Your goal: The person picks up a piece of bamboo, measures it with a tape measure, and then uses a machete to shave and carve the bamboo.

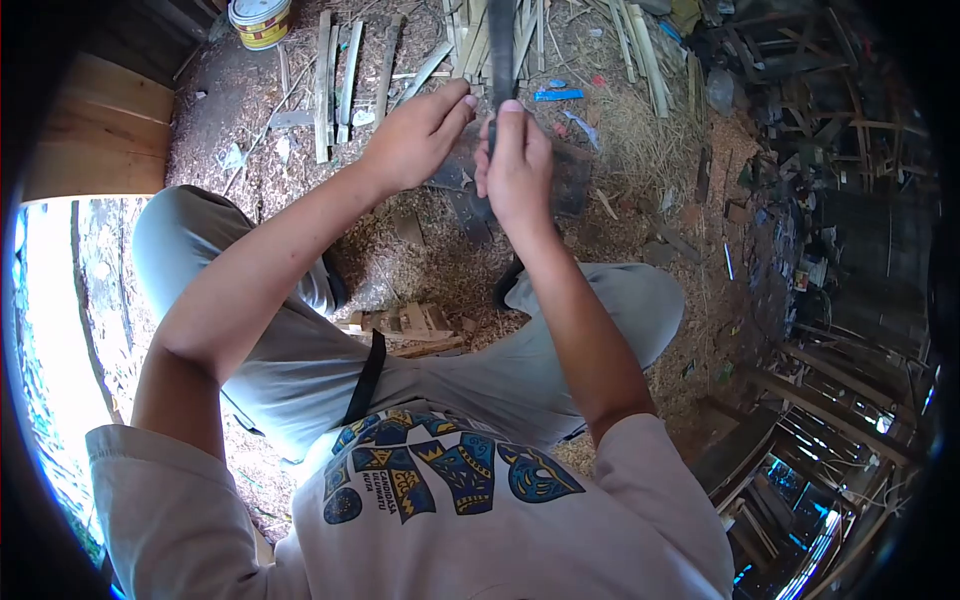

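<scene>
My right hand (518, 170) is wrapped round the dark handle of a long machete-like blade (502, 50), with the thumb along its top. The blade points away from me and is slightly blurred. My left hand (420, 135) is just left of the handle, fingers curled in; what they hold, if anything, is hidden. Below both hands a dark flat block (570, 182) lies on the ground between my feet. Split bamboo-like strips (472, 45) lie beyond the hands, partly behind the blade.
More pale strips (324, 85) lie at the upper left, near a yellow and white bucket (261, 22). A blue scrap (558, 95) sits right of the blade. Wood pieces (405, 322) lie between my legs. Stacked timber (830, 400) and debris line the right side.
</scene>
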`<state>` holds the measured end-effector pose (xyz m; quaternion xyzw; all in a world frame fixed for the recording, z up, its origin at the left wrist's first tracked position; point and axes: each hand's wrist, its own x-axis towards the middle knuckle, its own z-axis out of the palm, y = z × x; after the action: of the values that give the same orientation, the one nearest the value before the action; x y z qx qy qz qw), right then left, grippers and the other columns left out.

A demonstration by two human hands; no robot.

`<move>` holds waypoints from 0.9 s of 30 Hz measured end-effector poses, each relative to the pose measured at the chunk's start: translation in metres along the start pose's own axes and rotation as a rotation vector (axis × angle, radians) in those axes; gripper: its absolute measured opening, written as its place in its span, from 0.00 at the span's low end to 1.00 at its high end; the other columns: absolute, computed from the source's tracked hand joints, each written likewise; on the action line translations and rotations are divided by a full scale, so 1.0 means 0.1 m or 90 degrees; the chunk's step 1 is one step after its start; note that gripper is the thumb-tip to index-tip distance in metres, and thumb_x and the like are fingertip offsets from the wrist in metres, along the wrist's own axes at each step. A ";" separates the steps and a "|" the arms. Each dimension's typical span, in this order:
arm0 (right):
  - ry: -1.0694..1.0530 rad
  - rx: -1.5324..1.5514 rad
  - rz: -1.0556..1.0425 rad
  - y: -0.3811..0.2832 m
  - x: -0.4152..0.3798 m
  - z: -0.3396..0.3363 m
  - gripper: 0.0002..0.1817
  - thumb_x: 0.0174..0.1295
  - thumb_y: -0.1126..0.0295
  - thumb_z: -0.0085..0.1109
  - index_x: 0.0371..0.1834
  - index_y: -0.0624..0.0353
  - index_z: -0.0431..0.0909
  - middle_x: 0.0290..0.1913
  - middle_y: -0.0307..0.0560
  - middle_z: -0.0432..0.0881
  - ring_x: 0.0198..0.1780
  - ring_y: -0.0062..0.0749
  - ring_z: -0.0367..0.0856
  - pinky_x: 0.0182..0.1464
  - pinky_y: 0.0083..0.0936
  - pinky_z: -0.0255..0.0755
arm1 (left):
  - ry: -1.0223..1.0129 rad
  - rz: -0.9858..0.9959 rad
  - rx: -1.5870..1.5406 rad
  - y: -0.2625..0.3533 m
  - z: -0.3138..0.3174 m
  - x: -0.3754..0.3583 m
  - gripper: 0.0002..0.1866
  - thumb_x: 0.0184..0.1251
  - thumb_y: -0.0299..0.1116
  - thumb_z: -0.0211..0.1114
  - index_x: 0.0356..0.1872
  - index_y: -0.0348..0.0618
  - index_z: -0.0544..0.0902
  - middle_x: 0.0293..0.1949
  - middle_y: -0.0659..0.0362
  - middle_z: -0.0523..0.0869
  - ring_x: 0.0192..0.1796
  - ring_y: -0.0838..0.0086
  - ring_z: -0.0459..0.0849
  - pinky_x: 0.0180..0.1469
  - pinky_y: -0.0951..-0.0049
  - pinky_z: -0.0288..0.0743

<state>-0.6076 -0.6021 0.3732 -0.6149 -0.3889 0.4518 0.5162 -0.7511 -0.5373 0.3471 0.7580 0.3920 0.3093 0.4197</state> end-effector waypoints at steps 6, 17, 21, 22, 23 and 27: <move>0.011 -0.151 -0.027 0.08 0.08 -0.02 0.27 0.82 0.51 0.48 0.31 0.64 0.78 0.21 0.47 0.79 0.26 0.36 0.82 0.34 0.38 0.73 | 0.025 -0.013 0.020 0.06 -0.01 0.01 0.15 0.85 0.43 0.51 0.47 0.40 0.76 0.36 0.39 0.84 0.44 0.39 0.84 0.46 0.45 0.75; 0.008 -0.130 -0.078 -0.05 0.03 -0.02 0.26 0.82 0.53 0.48 0.32 0.64 0.79 0.20 0.47 0.77 0.24 0.33 0.81 0.31 0.36 0.72 | 0.040 -0.006 0.016 0.10 -0.02 0.02 0.15 0.85 0.43 0.51 0.47 0.40 0.75 0.36 0.39 0.84 0.44 0.38 0.83 0.46 0.45 0.75; 0.028 -0.195 -0.054 0.02 0.09 0.01 0.25 0.80 0.53 0.49 0.36 0.65 0.81 0.25 0.58 0.81 0.30 0.50 0.85 0.36 0.42 0.74 | 0.016 -0.015 0.022 0.05 -0.01 0.05 0.15 0.85 0.42 0.51 0.48 0.40 0.75 0.36 0.38 0.84 0.44 0.38 0.83 0.46 0.45 0.75; 0.022 -0.231 -0.050 0.06 0.10 0.01 0.25 0.80 0.52 0.49 0.38 0.65 0.81 0.28 0.62 0.83 0.33 0.56 0.85 0.38 0.43 0.75 | 0.022 0.007 0.021 0.04 -0.01 0.04 0.15 0.86 0.41 0.51 0.49 0.38 0.75 0.33 0.43 0.82 0.39 0.48 0.83 0.44 0.52 0.74; 0.019 -0.230 -0.031 0.09 0.11 -0.01 0.25 0.79 0.51 0.49 0.39 0.64 0.82 0.30 0.64 0.83 0.37 0.63 0.86 0.41 0.46 0.75 | 0.029 0.026 0.020 0.03 -0.01 0.03 0.15 0.87 0.40 0.50 0.51 0.37 0.75 0.29 0.48 0.81 0.34 0.57 0.83 0.41 0.58 0.74; 0.000 -0.198 -0.019 0.04 0.09 -0.01 0.25 0.79 0.51 0.49 0.39 0.65 0.82 0.31 0.65 0.83 0.37 0.63 0.86 0.41 0.46 0.76 | 0.025 0.018 0.016 0.04 -0.02 0.03 0.14 0.86 0.40 0.50 0.49 0.37 0.75 0.29 0.48 0.80 0.33 0.57 0.82 0.40 0.58 0.74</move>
<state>-0.6036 -0.5942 0.3681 -0.6816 -0.4632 0.3786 0.4213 -0.7502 -0.5354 0.3519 0.7622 0.3934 0.3253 0.3981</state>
